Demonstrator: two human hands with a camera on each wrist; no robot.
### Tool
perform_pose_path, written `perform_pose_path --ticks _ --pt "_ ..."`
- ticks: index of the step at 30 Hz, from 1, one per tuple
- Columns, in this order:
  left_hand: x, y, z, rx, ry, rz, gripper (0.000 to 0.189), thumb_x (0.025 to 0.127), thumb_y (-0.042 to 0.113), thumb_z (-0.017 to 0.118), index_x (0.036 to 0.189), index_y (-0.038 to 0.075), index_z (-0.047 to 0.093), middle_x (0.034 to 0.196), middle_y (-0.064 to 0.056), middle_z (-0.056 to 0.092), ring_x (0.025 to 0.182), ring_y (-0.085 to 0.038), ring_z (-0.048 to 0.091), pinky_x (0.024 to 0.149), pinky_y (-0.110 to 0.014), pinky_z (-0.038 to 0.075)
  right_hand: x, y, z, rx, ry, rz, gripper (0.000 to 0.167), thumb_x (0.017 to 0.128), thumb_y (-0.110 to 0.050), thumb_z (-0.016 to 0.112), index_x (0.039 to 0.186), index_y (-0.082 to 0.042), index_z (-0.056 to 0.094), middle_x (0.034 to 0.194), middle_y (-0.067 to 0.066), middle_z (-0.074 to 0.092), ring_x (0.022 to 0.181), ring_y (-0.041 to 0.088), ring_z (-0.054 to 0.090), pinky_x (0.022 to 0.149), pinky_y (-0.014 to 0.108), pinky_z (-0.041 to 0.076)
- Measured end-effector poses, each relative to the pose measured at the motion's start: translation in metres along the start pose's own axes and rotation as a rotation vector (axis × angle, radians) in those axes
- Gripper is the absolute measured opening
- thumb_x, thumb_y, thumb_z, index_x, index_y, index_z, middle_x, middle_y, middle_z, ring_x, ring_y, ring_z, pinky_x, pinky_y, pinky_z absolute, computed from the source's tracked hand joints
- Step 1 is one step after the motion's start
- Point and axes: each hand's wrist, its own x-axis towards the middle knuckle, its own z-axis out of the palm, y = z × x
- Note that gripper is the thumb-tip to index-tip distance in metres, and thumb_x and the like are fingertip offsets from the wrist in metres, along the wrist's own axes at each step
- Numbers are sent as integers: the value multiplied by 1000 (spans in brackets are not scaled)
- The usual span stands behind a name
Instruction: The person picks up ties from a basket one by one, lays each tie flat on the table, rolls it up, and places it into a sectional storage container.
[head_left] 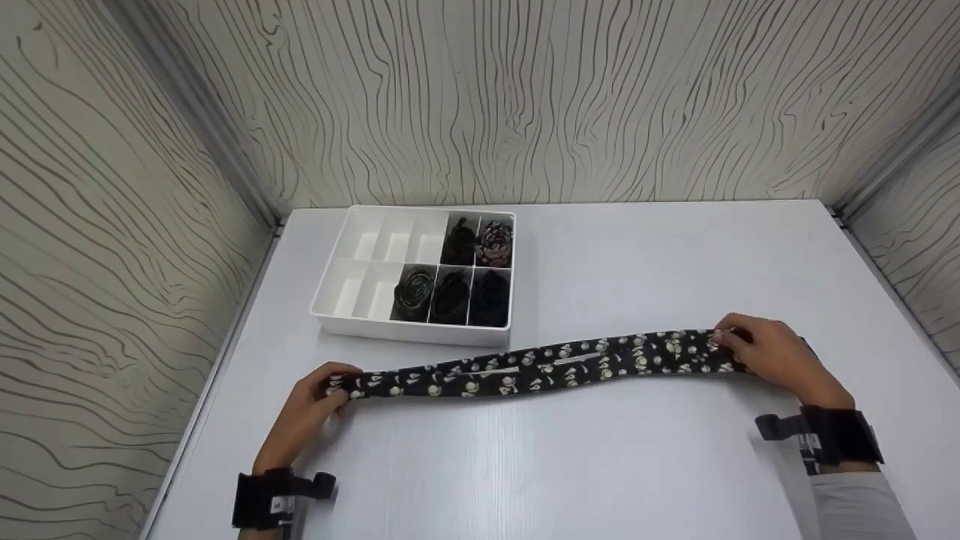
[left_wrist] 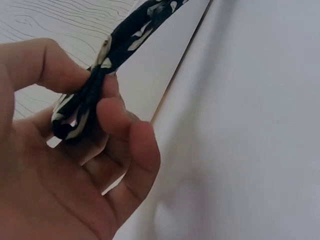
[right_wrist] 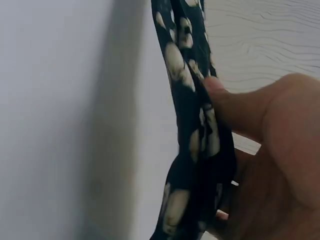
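A black necktie point(head_left: 487, 386) with a pale print is stretched sideways between both hands, doubled lengthwise, with a narrow slit between its two layers mid-length. At its left end my left hand point(head_left: 304, 409) pinches the fold between thumb and fingers. The left wrist view shows the necktie point(left_wrist: 132, 37) bending into a small loop inside that hand point(left_wrist: 75, 170). My right hand point(head_left: 780, 360) grips the wider right end, thumb on the near face. In the right wrist view the necktie's layers point(right_wrist: 187, 130) lie together, with the fingers partly hidden behind the cloth.
Behind the necktie, a white divided box point(head_left: 412, 331) stands on the white table point(head_left: 660, 262). Several dark rolled cloths point(head_left: 414, 291) fill its right-hand compartments; those on the left hold nothing. Wood-grain panels point(head_left: 510, 97) enclose the back and sides.
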Motion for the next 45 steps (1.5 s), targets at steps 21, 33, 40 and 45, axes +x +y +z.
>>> perform_pose_path --ticks 21,33,40,45 --pt "18 13 36 323 297 -28 32 90 5 74 116 0 57 104 -14 63 94 -26 60 79 -34 48 0 -75 70 56 188 -118 17 99 -11 73 116 -10 73 109 7 69 95 23 62 81 40 54" --pt "17 19 70 372 295 186 16 100 2 65 113 3 76 104 -12 64 87 -18 62 77 -29 51 5 -117 101 47 7 -132 16 93 -16 80 104 -20 70 95 -7 63 86 9 59 76 28 53" --pt "18 23 79 503 314 28 34 101 23 70 124 -2 66 106 -16 61 87 -27 61 75 -41 49 5 -113 105 66 16 -123 16 92 -17 81 102 -21 69 93 -7 62 84 9 57 75 27 51" --pt "23 28 84 472 294 15 21 98 15 70 112 3 61 98 -10 60 86 -25 60 74 -39 49 6 -110 106 66 14 -116 16 92 -18 81 102 -21 69 92 -8 62 84 9 57 75 27 51"
